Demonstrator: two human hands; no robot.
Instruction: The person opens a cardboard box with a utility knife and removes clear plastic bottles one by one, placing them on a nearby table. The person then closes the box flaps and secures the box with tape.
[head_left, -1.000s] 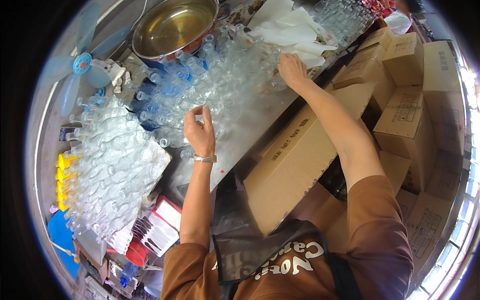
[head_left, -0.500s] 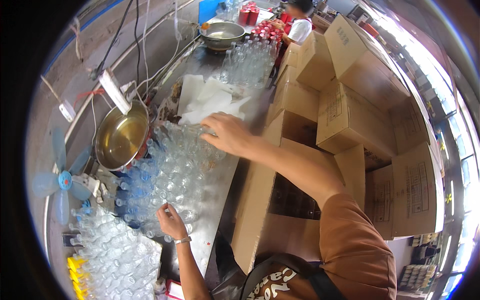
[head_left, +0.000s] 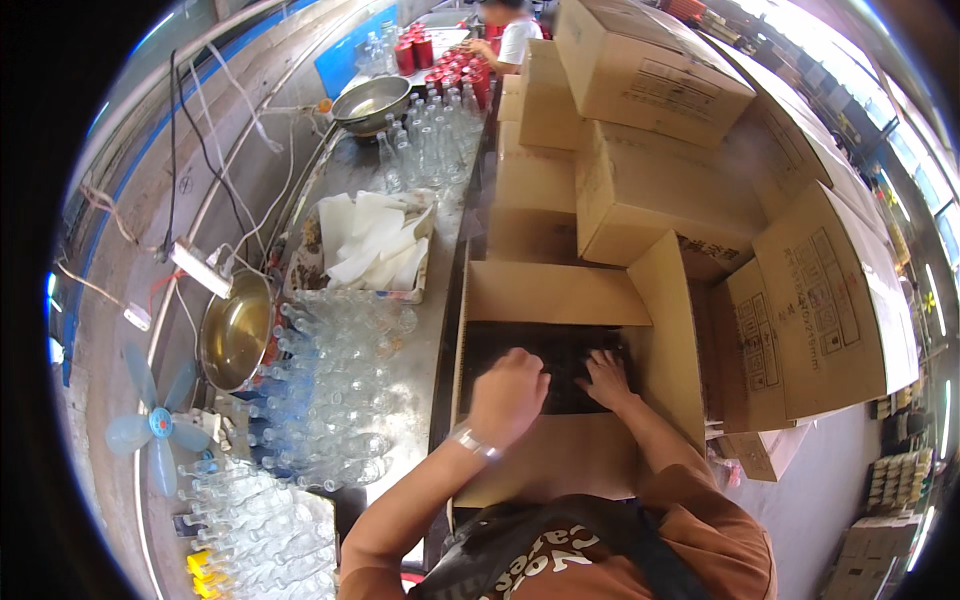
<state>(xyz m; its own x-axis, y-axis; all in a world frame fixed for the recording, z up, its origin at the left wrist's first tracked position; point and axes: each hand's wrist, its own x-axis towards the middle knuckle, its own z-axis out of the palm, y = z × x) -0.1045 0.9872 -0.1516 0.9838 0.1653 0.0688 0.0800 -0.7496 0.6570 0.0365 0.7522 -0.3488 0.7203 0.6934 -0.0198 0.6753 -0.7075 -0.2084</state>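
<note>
An open cardboard box (head_left: 560, 293) stands in front of me with its flaps raised. Over its dark inside, my left hand (head_left: 508, 396) is closed with curled fingers; whatever it may hold is hidden below it. To its right, my right hand (head_left: 606, 382) reaches into the box with fingers spread, nothing visible in it. The contents are too dark to make out. Many clear glass bottles (head_left: 340, 400) lie stacked on the metal table (head_left: 425, 300) left of the box, away from both hands.
A tray of white cloths or sheets (head_left: 370, 245) lies beyond the bottles, near upright bottles (head_left: 430, 145) and a metal basin (head_left: 370, 105). Closed cartons (head_left: 670, 180) are piled ahead and right. A blue fan (head_left: 160, 424) stands left. Another person (head_left: 515, 40) works at the far end.
Both hands have moved right, from the bottles on the table into the open box. My view has turned, so the box now sits in the middle.
</note>
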